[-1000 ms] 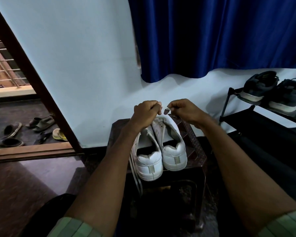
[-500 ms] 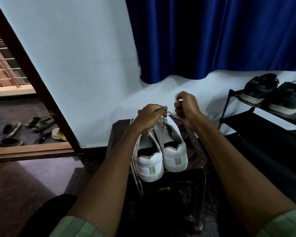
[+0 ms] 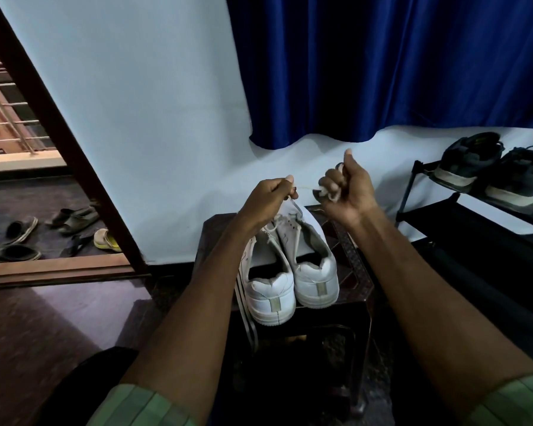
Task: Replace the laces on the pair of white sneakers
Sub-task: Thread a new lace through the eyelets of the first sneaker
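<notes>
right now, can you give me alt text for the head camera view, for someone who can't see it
A person's left hand pinches a white shoelace stretched across to the right hand, which grips its bunched end, above a pair of white sneakers standing heels toward the camera on a dark stool. Behind are a pale wall, a blue curtain and a shoe rack at right.

Dark stool (image 3: 359,281), two white sneakers (image 3: 290,281) side by side on top

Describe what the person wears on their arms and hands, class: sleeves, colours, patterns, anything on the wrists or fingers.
Both forearms are bare. The left sleeve and right sleeve are light green with faint stripes or pleats, and end near the elbows. The left hand and right hand are bare: no gloves, watch or rings show.
</notes>
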Demonstrator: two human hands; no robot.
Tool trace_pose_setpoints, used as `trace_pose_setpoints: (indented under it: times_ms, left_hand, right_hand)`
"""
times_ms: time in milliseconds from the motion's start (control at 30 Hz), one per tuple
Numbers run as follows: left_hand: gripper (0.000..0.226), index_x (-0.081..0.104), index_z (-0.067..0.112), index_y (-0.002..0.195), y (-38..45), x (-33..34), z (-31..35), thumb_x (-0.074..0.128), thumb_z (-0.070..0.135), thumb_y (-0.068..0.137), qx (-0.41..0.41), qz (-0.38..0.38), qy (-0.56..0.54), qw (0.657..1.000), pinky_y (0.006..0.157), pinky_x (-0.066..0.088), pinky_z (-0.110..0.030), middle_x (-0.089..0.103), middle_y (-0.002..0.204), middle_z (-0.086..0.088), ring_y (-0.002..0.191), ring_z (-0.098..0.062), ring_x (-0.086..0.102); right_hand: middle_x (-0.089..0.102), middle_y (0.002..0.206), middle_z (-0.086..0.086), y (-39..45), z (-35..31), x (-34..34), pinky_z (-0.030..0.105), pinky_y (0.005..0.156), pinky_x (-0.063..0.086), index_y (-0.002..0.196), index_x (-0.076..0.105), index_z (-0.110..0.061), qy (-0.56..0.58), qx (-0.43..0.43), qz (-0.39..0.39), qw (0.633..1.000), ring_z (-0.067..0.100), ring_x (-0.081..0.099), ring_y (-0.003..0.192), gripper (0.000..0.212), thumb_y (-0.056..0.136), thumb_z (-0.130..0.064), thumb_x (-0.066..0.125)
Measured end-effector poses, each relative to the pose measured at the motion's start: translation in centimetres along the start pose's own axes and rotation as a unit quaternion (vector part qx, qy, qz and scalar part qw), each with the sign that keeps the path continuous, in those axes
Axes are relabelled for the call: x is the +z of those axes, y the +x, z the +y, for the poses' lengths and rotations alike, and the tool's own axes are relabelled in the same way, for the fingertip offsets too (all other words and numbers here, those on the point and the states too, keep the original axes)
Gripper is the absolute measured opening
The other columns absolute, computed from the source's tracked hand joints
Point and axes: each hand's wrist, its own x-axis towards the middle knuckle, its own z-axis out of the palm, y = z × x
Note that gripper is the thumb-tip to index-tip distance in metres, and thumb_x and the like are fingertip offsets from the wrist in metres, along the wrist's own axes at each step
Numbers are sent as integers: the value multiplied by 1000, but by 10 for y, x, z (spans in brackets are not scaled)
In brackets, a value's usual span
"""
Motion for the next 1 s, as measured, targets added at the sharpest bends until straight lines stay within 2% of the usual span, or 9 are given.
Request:
trace_pose_setpoints:
  times_ms: [67,200,267,400,500,633,733,867,1000]
  left_hand:
    - [43,69,17,84,0,2,2,45,41,111,-13,3,-16,1000,77,45,-24,70,90,12,85,2,59]
    - [45,71,13,104,-2,7,4,41,45,111,-18,0,-26,1000,85,54,-35,65,91,9,88,-4,59]
    - [46,72,13,112,-2,5,4,39,46,112,-19,7,-34,999,95,51,-35,65,94,11,91,-1,60]
    - [42,74,25,102,1,3,-4,46,56,106,-3,-13,25,1000,105,50,-47,70,112,4,101,-13,64]
    - [35,71,37,84,0,4,-18,66,72,83,26,-43,136,989,107,44,-53,66,114,13,109,-11,62]
    - [26,70,40,78,3,8,-26,82,62,70,50,-65,164,983,99,51,-45,64,110,9,108,-14,63]
    - [24,66,40,73,5,10,-26,89,36,80,78,-59,152,984,85,50,-31,64,106,2,98,-15,63]
    - [19,72,28,86,3,12,-20,85,43,84,32,-84,166,982,75,46,-25,68,98,5,88,-8,65]
    - [46,72,23,106,1,7,-20,91,50,74,5,-164,135,977,86,57,-33,75,102,5,96,-10,71]
  right_hand:
    - [27,51,-9,-1,0,-2,24,48,21,62,38,-24,-187,-19,23,982,11,23,47,50,100,-46,62]
    - [65,68,0,-8,3,2,27,61,50,70,75,-16,-659,-143,-39,737,14,62,62,58,89,-69,64]
    - [49,59,5,-13,5,5,30,58,40,54,61,-17,-614,-114,-54,779,17,46,54,62,89,-68,66]
    - [41,58,-3,-10,0,10,26,53,32,85,69,-14,-331,-86,13,940,11,33,53,46,96,-58,63]
    - [44,56,-3,-7,-3,3,29,53,30,71,62,-18,-289,-102,63,950,12,33,50,42,91,-54,71]
    - [57,64,-1,8,-7,-20,32,62,41,64,54,-15,-717,-164,132,665,21,55,62,44,83,-45,79]
    - [60,71,7,5,-5,-16,29,58,38,69,57,-11,-809,-15,54,585,25,58,67,52,89,-58,69]
    - [67,74,11,-11,-4,-3,29,61,40,75,68,-6,-736,44,-6,675,22,54,64,72,96,-71,49]
    - [54,66,7,-13,-9,4,33,62,38,61,60,-16,-608,12,-46,793,21,45,61,59,84,-69,70]
